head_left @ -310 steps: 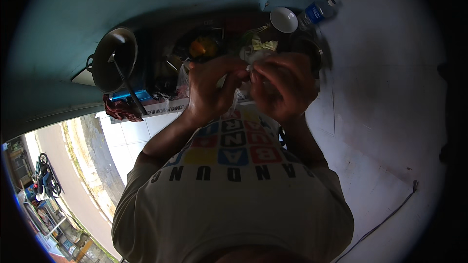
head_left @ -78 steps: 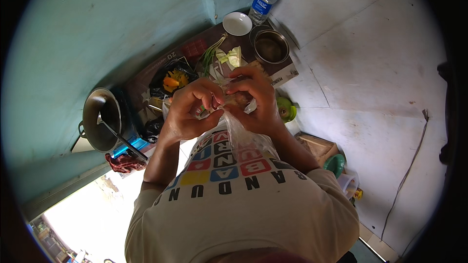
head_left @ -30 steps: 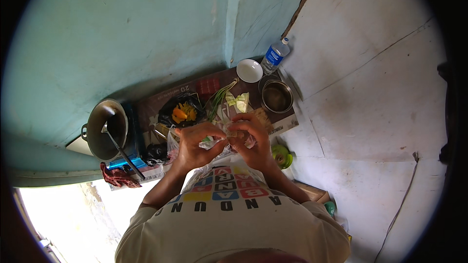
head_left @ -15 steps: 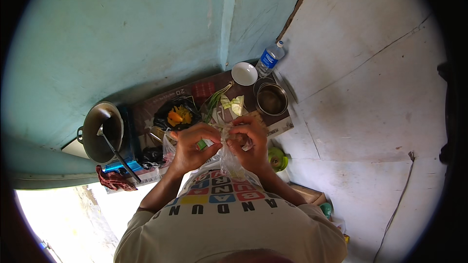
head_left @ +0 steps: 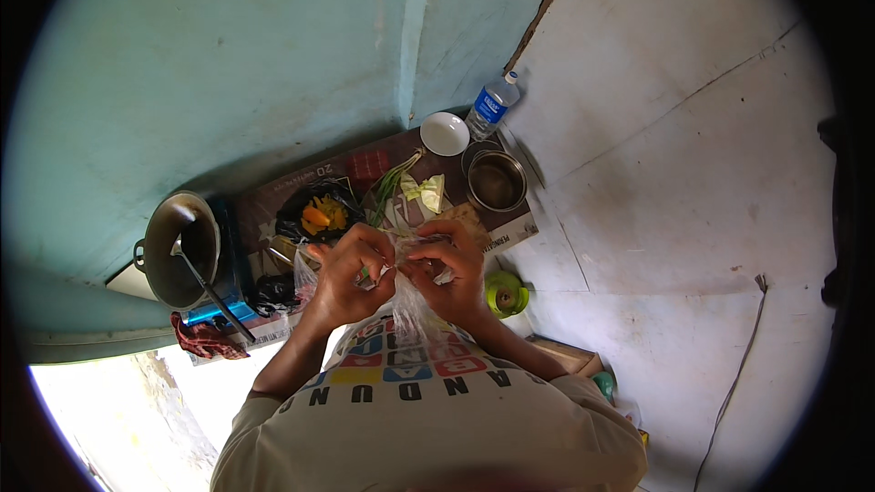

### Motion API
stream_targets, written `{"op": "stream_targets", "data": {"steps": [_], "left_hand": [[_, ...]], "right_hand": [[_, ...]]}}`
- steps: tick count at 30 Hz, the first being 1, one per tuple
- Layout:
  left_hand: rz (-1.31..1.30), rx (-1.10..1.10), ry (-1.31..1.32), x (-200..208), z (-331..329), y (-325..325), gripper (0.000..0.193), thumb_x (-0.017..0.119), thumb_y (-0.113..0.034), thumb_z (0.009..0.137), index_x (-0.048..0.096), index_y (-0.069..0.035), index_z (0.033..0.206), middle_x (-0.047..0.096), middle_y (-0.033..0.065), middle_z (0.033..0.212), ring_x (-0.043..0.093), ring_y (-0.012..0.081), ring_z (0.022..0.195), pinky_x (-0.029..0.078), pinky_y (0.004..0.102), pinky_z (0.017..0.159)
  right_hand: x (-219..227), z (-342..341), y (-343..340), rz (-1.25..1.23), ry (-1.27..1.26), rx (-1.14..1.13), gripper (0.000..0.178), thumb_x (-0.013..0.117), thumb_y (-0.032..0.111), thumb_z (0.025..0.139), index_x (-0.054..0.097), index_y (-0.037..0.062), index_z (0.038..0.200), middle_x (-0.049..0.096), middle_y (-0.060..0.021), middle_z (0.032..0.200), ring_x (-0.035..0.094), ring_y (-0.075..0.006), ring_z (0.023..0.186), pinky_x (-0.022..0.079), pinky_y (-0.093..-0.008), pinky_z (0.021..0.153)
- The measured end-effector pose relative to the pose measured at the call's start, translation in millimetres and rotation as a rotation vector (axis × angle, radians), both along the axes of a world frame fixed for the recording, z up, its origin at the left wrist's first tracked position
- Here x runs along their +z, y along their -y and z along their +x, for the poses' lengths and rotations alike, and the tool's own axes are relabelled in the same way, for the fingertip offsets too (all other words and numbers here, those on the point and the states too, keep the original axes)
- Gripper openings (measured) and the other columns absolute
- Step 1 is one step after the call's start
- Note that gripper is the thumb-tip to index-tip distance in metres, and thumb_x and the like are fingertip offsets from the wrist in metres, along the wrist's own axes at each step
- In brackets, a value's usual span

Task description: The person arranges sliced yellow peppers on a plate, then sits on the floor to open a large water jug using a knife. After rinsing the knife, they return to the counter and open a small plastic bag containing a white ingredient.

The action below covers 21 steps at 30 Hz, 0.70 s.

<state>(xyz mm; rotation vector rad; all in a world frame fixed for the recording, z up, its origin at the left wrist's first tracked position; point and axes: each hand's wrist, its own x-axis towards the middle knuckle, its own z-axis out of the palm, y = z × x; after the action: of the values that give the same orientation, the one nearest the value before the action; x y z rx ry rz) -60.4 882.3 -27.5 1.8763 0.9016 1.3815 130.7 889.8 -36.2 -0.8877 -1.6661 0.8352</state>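
A clear plastic bag hangs between my hands, in front of my shirt. My left hand pinches it with thumb and forefinger from the left. From the right, the fingers of my right hand are closed on the same bag, close to the left fingertips. What the bag holds, if anything, I cannot make out. Just beyond the hands lie cut pieces of cabbage and green onions. A black plastic bag with orange and yellow pieces in it sits past my left hand.
On the left, a wok with a ladle stands on a blue stove. At the far right are a white bowl, a water bottle and a metal pot. A green gas cylinder stands beside the table.
The view has shifted slightly, so the table's things sit a little further left. Both hands keep hold of the clear bag, and their fingers have moved slightly on it.
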Motion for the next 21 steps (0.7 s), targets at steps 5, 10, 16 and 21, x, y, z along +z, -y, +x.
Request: {"op": "stream_targets", "data": {"steps": [5, 10, 16, 21], "left_hand": [[0.040, 0.088, -0.130, 3.2, 5.2, 5.9, 0.037, 0.066, 0.014, 0.070, 0.042, -0.009, 0.086, 0.057, 0.0117, 0.097, 0.061, 0.0256, 0.084, 0.047, 0.0318, 0.076], [0.089, 0.144, -0.216, 1.0, 5.2, 6.2, 0.036, 0.065, 0.015, 0.071, 0.043, -0.008, 0.088, 0.056, 0.0131, 0.097, 0.061, 0.0269, 0.082, 0.047, 0.0333, 0.077], [0.102, 0.207, -0.237, -7.1, 5.8, 5.7, 0.037, 0.066, 0.016, 0.070, 0.044, -0.007, 0.088, 0.054, 0.0133, 0.097, 0.061, 0.0282, 0.081, 0.045, 0.0340, 0.074], [0.143, 0.279, -0.314, -12.0, 4.3, 3.4, 0.039, 0.068, 0.017, 0.068, 0.045, -0.007, 0.087, 0.055, 0.0128, 0.095, 0.060, 0.0282, 0.079, 0.043, 0.0344, 0.068]], "right_hand": [[2.0, -4.7, 2.2, 0.006, 0.011, -0.029, 0.020, 0.079, -0.005, 0.075, 0.071, 0.0024, 0.092, 0.061, -0.0145, 0.113, 0.069, -0.0132, 0.078, 0.057, -0.0237, 0.061], [0.1, -7.6, 3.9, 0.017, 0.034, -0.047, 0.017, 0.080, -0.005, 0.075, 0.071, 0.0020, 0.089, 0.062, -0.0140, 0.111, 0.069, -0.0129, 0.074, 0.057, -0.0237, 0.061], [-3.3, -8.8, 4.1, 0.023, 0.025, -0.037, 0.016, 0.081, -0.003, 0.075, 0.071, 0.0019, 0.088, 0.062, -0.0136, 0.110, 0.069, -0.0127, 0.072, 0.057, -0.0239, 0.061], [-0.6, -8.4, 3.3, -0.003, 0.022, -0.017, 0.016, 0.081, -0.003, 0.076, 0.070, 0.0014, 0.087, 0.062, -0.0132, 0.109, 0.070, -0.0130, 0.076, 0.058, -0.0240, 0.064]]}}
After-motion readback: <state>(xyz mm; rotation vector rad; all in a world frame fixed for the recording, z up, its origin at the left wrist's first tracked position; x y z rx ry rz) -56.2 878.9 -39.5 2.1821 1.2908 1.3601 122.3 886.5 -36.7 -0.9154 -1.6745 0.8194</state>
